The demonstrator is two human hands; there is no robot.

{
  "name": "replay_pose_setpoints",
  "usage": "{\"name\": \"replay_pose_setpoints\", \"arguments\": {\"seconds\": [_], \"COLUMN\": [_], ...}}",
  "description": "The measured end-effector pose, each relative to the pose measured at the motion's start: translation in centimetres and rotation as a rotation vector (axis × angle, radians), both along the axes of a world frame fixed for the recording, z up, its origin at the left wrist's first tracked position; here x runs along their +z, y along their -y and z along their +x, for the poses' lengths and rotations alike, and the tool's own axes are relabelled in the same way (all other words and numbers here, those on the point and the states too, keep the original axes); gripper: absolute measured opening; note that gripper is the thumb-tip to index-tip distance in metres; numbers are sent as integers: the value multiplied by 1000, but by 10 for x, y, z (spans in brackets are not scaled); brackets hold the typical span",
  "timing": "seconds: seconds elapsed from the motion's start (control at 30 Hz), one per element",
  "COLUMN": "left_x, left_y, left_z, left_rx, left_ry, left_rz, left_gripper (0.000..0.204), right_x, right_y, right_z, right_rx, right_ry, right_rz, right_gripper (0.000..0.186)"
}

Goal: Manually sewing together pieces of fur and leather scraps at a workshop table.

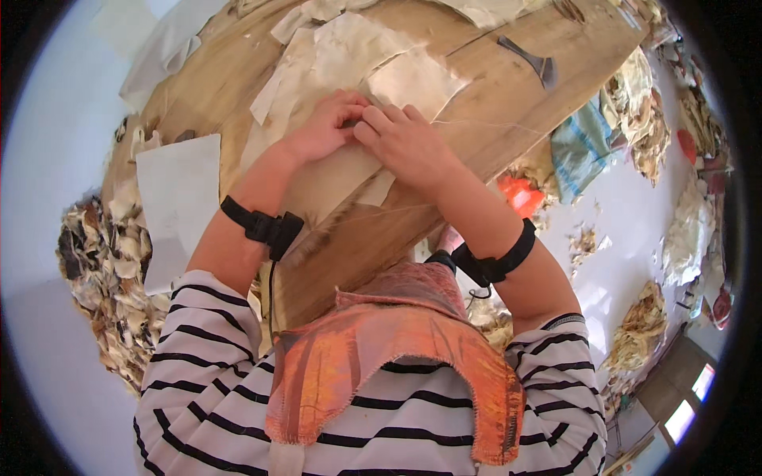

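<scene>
My left hand (321, 131) and my right hand (409, 151) meet near the upper middle of the view, fingers curled and pressed together on a cream, hide-like sheet (305, 190). The exact pinch is partly hidden by my fingers. Dark, hairy-looking streaks run along the sheet's lower right part. A fine pale strand stretches rightward from near my right hand. Just beyond my hands lie overlapping cream pieces (405, 79) on the wooden board (492, 119).
A dark metal blade-like tool (540, 67) lies at the board's upper right. A white sheet (178, 206) is at the left, beside a heap of hide scraps (103, 270). More scraps (635, 325), a blue plaid sack (579, 147) and a red-orange item (520, 197) are below the board's right edge.
</scene>
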State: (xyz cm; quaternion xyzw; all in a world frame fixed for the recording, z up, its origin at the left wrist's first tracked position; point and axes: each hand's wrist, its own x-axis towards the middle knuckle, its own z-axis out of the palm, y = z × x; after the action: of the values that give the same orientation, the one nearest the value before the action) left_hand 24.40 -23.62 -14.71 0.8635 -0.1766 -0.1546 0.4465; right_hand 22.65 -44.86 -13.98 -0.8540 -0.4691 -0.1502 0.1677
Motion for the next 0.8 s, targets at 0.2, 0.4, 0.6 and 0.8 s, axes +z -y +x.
{"name": "replay_pose_setpoints", "arguments": {"seconds": [0.2,0.4,0.6,0.8], "left_x": [2,16,17,12], "left_y": [-2,4,6,3], "left_z": [0,-1,-7,-5], "left_rx": [-33,-158,-110,-132], "left_ry": [138,276,334,356], "left_rz": [49,98,66,51], "left_gripper": [24,15,7,11], "right_x": [15,76,160,200], "right_y": [-8,-19,281,387], "right_z": [-6,-45,70,55], "right_rx": [7,207,111,-987], "right_ry": [-3,-508,-1082,-58], "right_rz": [84,430,1445,821], "right_gripper": [22,17,29,34]}}
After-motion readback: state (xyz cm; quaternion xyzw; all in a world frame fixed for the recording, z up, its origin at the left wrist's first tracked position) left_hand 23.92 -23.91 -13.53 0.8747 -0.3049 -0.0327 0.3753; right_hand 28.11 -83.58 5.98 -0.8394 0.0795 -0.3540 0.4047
